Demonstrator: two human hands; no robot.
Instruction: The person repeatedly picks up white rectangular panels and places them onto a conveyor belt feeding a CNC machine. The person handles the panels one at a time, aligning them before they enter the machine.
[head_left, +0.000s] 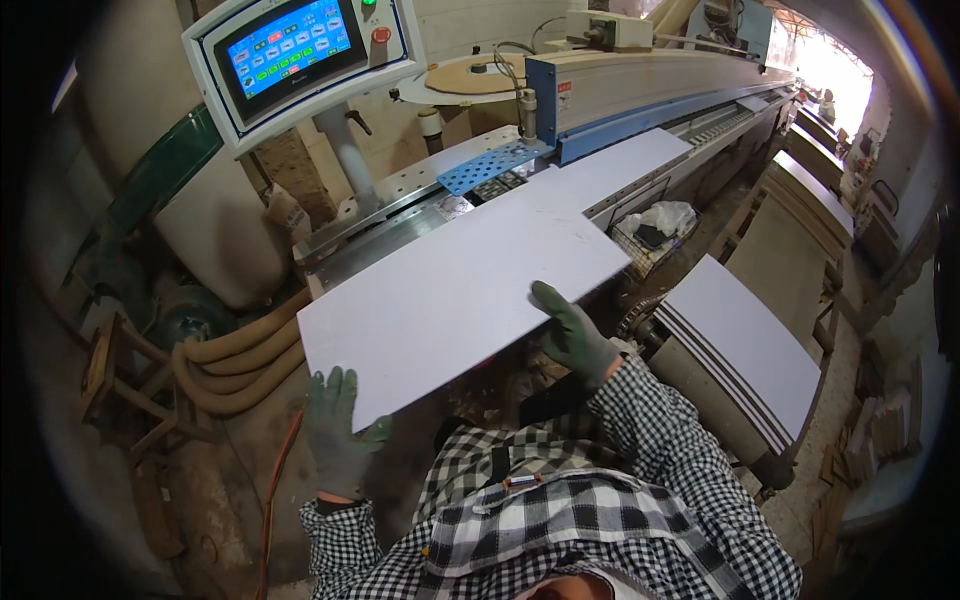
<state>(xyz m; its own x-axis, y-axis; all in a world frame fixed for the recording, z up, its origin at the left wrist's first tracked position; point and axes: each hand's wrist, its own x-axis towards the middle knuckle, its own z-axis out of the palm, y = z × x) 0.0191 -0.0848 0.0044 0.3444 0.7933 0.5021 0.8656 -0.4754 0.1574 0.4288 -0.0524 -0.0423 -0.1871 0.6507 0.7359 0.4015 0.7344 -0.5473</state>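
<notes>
A large white panel (450,300) lies tilted across the near end of a long machine bed (330,250). My left hand (340,430), in a green-and-grey glove, grips its near left corner with fingers on top. My right hand (570,335), gloved alike, holds the near edge toward the right, thumb on top and fingers mostly hidden underneath. Another white panel (630,160) lies on the bed beyond it, along a blue-edged beam (620,120), beside a blue perforated plate (470,170).
A screen panel (290,55) stands upper left. Stacked boards (740,350) rest on a roller conveyor at my right, near a wire basket with bags (655,225). Coiled hoses (230,385), a wooden stool (130,385) and an orange cable (280,470) are at lower left.
</notes>
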